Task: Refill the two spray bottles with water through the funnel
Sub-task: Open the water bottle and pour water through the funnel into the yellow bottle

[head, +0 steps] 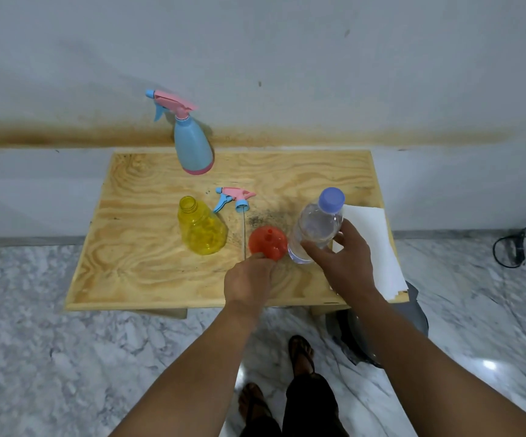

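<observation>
Feet: two sandalled feet on the grey marble-patterned floor, nearest the camera, below the table's near edge.
Forearms: both bare, reaching forward and up from the bottom of the view, converging over the near right part of the table.
Left hand: back of hand upward, fingers curled down onto the near rim of the orange plastic funnel; fingertips touch it, but whether they actually pinch it cannot be told.
Right hand: fingers and thumb wrapped round the lower body of the clear plastic water bottle with a lilac cap, gripping it; bottle tilted, cap still on, base at the tabletop just right of the funnel.
Funnel: lying mouth-down with spout upward on the light plywood table.
Yellow translucent spray bottle: uncapped, upright, left of the funnel, apart from both hands.
Pink-and-blue trigger spray head: lying loose on the table just right of the yellow bottle's neck, its thin dip tube running toward the funnel.
Blue spray bottle with pink trigger: upright at the far edge, head fitted, well apart from the hands.
White paper sheet: flat on the table's right side, partly under the right hand.
</observation>
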